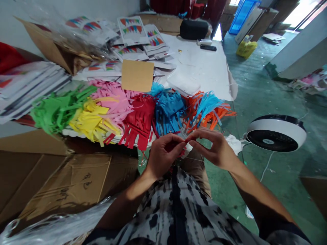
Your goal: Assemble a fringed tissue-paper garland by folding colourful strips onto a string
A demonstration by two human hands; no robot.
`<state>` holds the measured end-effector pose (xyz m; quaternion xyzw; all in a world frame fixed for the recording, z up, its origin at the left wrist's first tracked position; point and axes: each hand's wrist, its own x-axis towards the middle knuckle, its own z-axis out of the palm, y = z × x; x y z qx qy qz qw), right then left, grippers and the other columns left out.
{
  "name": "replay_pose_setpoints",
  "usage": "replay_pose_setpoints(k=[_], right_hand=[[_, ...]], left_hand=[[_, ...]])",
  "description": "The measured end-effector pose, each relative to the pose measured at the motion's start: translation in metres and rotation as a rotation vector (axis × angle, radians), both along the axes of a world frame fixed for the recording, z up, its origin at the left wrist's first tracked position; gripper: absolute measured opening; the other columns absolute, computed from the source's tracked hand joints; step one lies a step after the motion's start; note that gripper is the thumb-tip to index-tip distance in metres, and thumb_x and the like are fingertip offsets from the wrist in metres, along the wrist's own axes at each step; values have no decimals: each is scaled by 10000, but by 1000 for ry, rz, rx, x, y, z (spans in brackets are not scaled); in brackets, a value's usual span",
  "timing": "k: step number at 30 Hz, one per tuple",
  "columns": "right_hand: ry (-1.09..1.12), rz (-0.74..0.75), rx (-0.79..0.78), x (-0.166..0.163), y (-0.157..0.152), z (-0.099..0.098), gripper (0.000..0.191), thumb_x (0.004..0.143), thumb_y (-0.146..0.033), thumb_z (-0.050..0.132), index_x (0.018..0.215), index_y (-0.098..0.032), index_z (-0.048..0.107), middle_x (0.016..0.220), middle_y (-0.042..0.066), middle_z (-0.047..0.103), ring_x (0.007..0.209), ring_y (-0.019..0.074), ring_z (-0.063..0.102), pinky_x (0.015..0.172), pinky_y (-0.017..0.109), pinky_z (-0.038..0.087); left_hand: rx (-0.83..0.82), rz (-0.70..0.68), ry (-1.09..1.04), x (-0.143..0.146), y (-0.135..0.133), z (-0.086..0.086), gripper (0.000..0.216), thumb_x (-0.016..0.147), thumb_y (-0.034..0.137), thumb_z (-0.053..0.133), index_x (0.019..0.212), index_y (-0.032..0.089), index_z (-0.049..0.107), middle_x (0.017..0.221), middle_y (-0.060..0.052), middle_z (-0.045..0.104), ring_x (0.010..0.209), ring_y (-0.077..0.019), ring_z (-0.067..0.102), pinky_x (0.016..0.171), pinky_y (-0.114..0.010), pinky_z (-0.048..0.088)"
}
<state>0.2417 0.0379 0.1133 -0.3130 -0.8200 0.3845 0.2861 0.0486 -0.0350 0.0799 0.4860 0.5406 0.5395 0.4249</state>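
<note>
The left hand [163,153] and the right hand [216,149] meet at the middle of the view, just above the lap, their fingertips touching. Both are narrowed to a pinch, thumb against forefinger, on a small red paper piece [185,140] held between them; more red paper shows inside the curled left palm. A thin pale string [194,159] runs under the right hand; whether either hand grips it cannot be told. At twelve o'clock from the hands, along the edge of the white table [204,68], lie piles of cut tissue fringe: a red fringe pile [139,119] at eleven o'clock, a blue fringe pile [167,112] straight above, and an orange fringe pile [201,117] with light-blue strands at one o'clock. Farther toward ten o'clock lie a pink fringe pile [112,98], a yellow fringe pile [92,122] and a green fringe pile [56,112]. A plain brown cardboard card [137,75] stands behind the pink one. At three o'clock, a round white floor fan [277,132] sits on the green floor. At eight o'clock lies a flattened brown cardboard box [63,180].
</note>
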Motion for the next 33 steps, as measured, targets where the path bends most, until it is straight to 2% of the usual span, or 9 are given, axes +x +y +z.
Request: replay_pose_setpoints(k=[3, 9, 14, 17, 21, 24, 28, 31, 33], right_hand=[[27, -76, -37, 2, 0, -6, 231, 960, -381, 748, 1170, -285, 752, 1089, 24, 782, 1003, 206, 714, 900, 360, 535], [71, -143, -30, 0, -2, -16, 168, 977, -375, 716, 868, -249, 738, 826, 4, 739, 759, 175, 661, 738, 325, 524], [83, -219, 4, 5, -2, -21, 193, 990, -386, 684, 862, -245, 714, 799, 11, 704, 740, 175, 624, 714, 328, 507], [197, -298, -134, 8, 0, -27, 199, 965, -445, 716, 914, -252, 730, 869, 22, 733, 775, 176, 645, 714, 316, 523], [235, -107, -450, 5, 3, -39, 377, 939, -514, 738, 1209, -251, 747, 919, 32, 762, 704, 149, 671, 594, 264, 526], [247, -129, -500, 4, 17, -38, 310, 970, -517, 694, 1023, -231, 801, 787, 25, 744, 603, 142, 664, 526, 259, 531], [510, -476, -224, 6, 57, -17, 216, 985, -449, 684, 912, -271, 783, 913, 39, 784, 695, 177, 741, 662, 335, 635], [648, -687, 197, 5, 84, -2, 182, 1023, -386, 627, 1025, -310, 792, 1065, 67, 793, 853, 231, 788, 812, 413, 647], [530, -699, 485, 5, 94, -2, 229, 1037, -340, 586, 1151, -327, 784, 1171, 91, 785, 1029, 273, 781, 944, 469, 615]], left_hand=[[-12, -26, -6, 1, 2, -3, 170, 924, 358, 762, 892, 193, 744, 855, -23, 764, 766, -148, 704, 726, -242, 555], [-32, -215, 67, 0, 6, -9, 258, 976, 433, 692, 1095, 207, 733, 924, -22, 769, 818, -165, 714, 737, -242, 529], [-55, -325, 198, -3, 7, -16, 394, 1045, 455, 554, 818, 180, 721, 667, 8, 647, 619, -125, 565, 618, -232, 410], [-86, -317, 145, -6, 7, -21, 421, 1046, 482, 539, 805, 179, 701, 678, 4, 631, 618, -124, 549, 603, -231, 394], [-139, -323, 95, -4, 10, -27, 418, 1048, 510, 518, 865, 186, 709, 627, 25, 583, 561, -117, 514, 557, -225, 371], [-155, -312, 121, -3, 15, -33, 330, 997, 489, 614, 937, 193, 748, 605, 37, 577, 549, -119, 494, 541, -229, 341], [-130, -213, 142, -11, 19, -45, 250, 967, 390, 640, 896, 182, 759, 664, 13, 630, 606, -131, 527, 581, -237, 352], [-92, -172, 214, -27, 18, -50, 283, 1010, 398, 596, 928, 184, 763, 792, -16, 704, 739, -159, 621, 672, -252, 421], [-51, -139, 285, -44, 18, -49, 284, 1024, 413, 602, 940, 191, 757, 864, -24, 740, 810, -169, 661, 731, -265, 457]])
